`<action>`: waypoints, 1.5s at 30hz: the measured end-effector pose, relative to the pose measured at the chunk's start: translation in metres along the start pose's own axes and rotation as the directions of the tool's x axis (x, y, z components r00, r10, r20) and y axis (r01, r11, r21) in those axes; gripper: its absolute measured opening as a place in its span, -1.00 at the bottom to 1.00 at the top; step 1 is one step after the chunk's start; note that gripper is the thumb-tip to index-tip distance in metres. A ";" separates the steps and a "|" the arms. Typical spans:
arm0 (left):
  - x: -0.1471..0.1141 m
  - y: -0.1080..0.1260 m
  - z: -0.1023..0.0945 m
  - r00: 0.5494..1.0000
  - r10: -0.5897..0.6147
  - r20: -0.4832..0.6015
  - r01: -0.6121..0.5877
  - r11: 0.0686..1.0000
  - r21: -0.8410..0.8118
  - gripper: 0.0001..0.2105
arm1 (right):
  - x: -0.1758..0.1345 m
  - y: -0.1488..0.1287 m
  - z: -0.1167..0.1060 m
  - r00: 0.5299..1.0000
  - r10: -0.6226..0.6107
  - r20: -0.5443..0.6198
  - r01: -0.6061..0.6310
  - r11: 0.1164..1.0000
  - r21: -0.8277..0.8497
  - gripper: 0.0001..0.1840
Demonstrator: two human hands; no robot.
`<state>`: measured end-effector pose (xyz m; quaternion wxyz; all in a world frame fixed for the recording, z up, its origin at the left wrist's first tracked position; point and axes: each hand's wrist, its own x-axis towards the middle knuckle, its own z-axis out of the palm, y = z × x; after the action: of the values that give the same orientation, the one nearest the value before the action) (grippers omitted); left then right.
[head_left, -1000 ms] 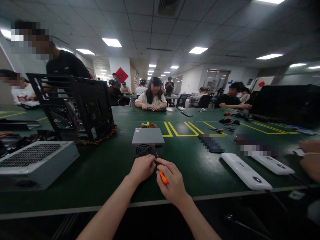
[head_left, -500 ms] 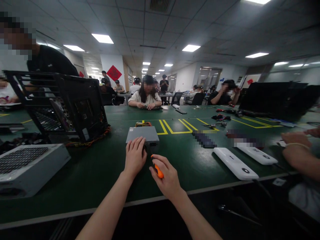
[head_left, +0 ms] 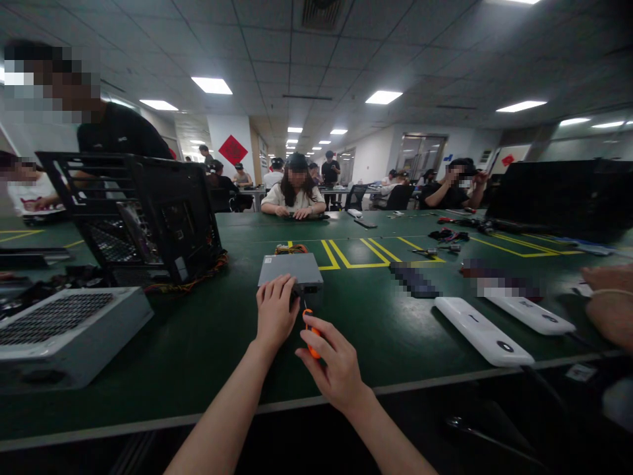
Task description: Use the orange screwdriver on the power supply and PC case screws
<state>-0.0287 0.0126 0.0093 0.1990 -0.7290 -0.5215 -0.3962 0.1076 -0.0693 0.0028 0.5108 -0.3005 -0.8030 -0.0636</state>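
Note:
A grey computer power supply [head_left: 291,267] lies on the green table straight ahead of me, its bundle of coloured wires [head_left: 291,249] at the far side. My left hand [head_left: 277,310] grips its near left edge, fingers over the top and thumb down along the front. Between the thumb and fingers of my right hand [head_left: 330,359] is a screwdriver [head_left: 313,343] with an orange and black handle. Its thin shaft points up at the near face of the power supply, beside the socket. Whether the tip touches a screw I cannot tell.
A black computer case [head_left: 143,218] stands at the left behind a second, larger-looking power supply [head_left: 74,336]. White power banks [head_left: 482,330] and a blurred dark phone-like object [head_left: 414,280] lie to the right. A co-worker's hand [head_left: 613,307] is at the far right; another person [head_left: 294,188] sits opposite.
My view has turned slightly, so everything sits further right in the picture. The screwdriver's handle is a little further from the power supply, and more of its shaft shows. Both hands keep their holds.

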 end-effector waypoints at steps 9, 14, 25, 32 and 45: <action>0.003 0.006 -0.002 0.998 -0.059 0.019 0.058 0.998 0.029 -0.67 | -0.004 -0.001 -0.001 0.999 -0.029 0.041 0.026 0.997 0.070 -0.60; 0.004 0.007 -0.005 0.997 -0.065 0.043 0.064 0.997 0.041 -0.69 | -0.005 0.002 0.003 0.993 0.100 -0.060 -0.085 0.973 0.213 -0.64; 0.002 0.004 0.001 0.998 -0.061 0.026 0.062 0.998 -0.013 -0.69 | -0.009 0.004 0.009 0.975 0.108 -0.194 -0.152 0.962 -0.227 -0.78; 0.003 0.001 0.003 0.999 -0.029 0.022 0.030 0.999 -0.043 -0.71 | -0.003 0.002 0.011 0.996 -0.014 -0.083 -0.008 0.966 -0.258 -0.69; 0.003 0.001 0.003 0.999 -0.040 0.025 0.042 0.998 -0.042 -0.70 | -0.007 0.003 0.015 0.981 0.002 -0.196 -0.062 0.951 -0.303 -0.66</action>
<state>-0.0263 0.0157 0.0099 0.1687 -0.7271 -0.5301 -0.4023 0.0994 -0.0637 -0.0106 0.5343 -0.3816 -0.7249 -0.2083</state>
